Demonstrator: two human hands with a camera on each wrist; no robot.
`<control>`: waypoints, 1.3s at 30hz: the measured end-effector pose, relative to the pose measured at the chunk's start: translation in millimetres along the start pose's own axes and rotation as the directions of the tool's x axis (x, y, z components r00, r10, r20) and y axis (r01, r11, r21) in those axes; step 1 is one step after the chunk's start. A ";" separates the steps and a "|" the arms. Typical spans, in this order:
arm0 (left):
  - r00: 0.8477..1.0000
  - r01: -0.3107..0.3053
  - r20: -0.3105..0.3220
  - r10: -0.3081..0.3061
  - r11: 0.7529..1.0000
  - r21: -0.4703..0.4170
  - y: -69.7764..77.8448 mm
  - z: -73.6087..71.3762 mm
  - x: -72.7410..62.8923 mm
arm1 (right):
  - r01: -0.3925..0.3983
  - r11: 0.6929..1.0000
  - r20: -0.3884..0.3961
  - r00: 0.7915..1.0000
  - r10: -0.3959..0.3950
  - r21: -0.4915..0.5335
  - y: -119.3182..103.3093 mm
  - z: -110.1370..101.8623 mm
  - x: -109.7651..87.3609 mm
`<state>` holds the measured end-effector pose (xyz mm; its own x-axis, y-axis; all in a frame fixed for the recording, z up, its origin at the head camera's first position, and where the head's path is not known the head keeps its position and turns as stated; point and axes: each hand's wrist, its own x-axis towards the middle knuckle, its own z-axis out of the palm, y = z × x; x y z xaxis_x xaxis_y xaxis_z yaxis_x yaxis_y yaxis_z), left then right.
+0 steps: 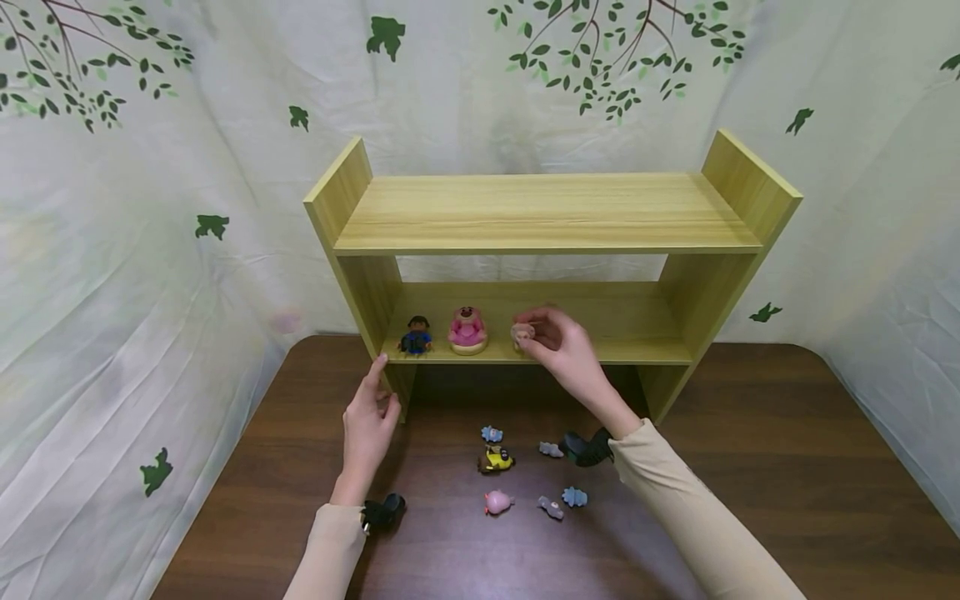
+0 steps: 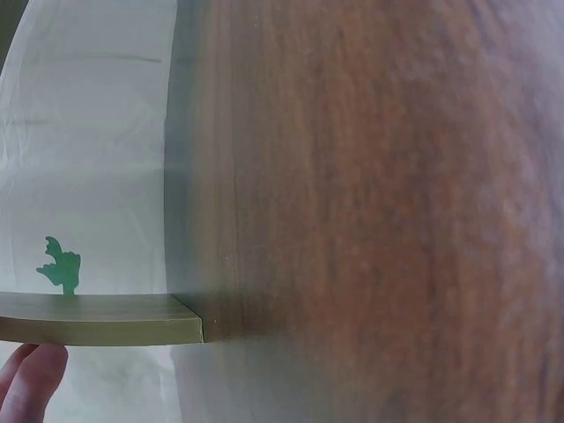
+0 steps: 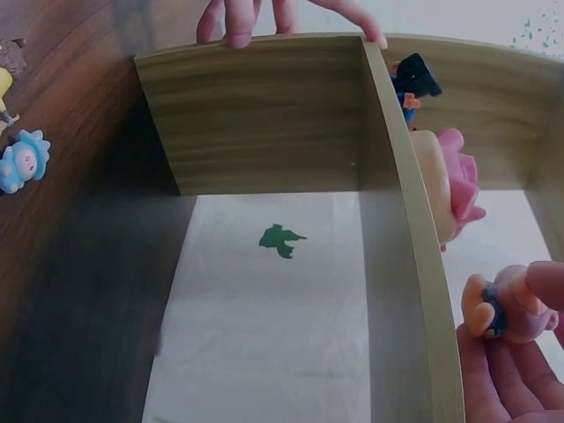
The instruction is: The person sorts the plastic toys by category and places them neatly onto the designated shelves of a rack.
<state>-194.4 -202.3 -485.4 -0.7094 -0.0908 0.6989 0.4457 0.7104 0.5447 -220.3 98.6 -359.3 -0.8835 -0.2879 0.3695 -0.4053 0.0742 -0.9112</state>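
My right hand (image 1: 566, 346) pinches a small pinkish toy figurine (image 1: 522, 333) between thumb and fingers, over the middle shelf board's front. In the right wrist view the figurine (image 3: 509, 304) shows a round head, a dark blue band and peach-coloured feet. Left of it on that board stand a pink bear figurine (image 1: 468, 332) on a cream base and a dark-haired figure (image 1: 416, 335) in blue. My left hand (image 1: 367, 421) rests its extended fingers on the front edge of the left side panel (image 3: 264, 115); in the left wrist view, fingertips (image 2: 44, 366) touch the panel.
The wooden shelf unit (image 1: 547, 212) stands at the back of a brown table (image 1: 300, 467). In front lie a yellow-and-brown toy (image 1: 497, 459), a pink toy (image 1: 497, 502), blue toys (image 1: 575, 497) and grey toys (image 1: 551, 507). A leaf-printed curtain (image 1: 247, 167) hangs behind.
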 end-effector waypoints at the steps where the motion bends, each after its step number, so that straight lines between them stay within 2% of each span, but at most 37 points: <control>1: 1.000 0.000 0.000 0.000 1.000 0.002 -0.1 0.0 -0.1 | -0.003 1.000 0.001 1.000 0.003 -0.002 0.2 0.2 0.8; 18: 1.000 0.016 0.005 -0.016 1.000 0.010 0.2 0.6 -0.4 | 0.013 0.998 -0.002 1.000 -0.013 -0.058 5.7 -1.7 7.1; 35: 1.000 0.023 0.004 -0.023 1.000 0.004 0.6 0.4 -1.2 | 0.011 0.996 0.035 0.999 -0.008 -0.088 10.3 -3.9 7.6; 39: 1.000 0.025 0.005 -0.025 1.000 0.003 0.7 0.5 -1.1 | -0.002 0.997 0.042 0.999 0.006 -0.083 -7.2 -2.4 2.9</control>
<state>-193.6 -201.4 -486.0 -0.7234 -0.1049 0.6824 0.4259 0.7101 0.5606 -220.6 99.5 -351.2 -0.8752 -0.3273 0.3563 -0.4214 0.1540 -0.8937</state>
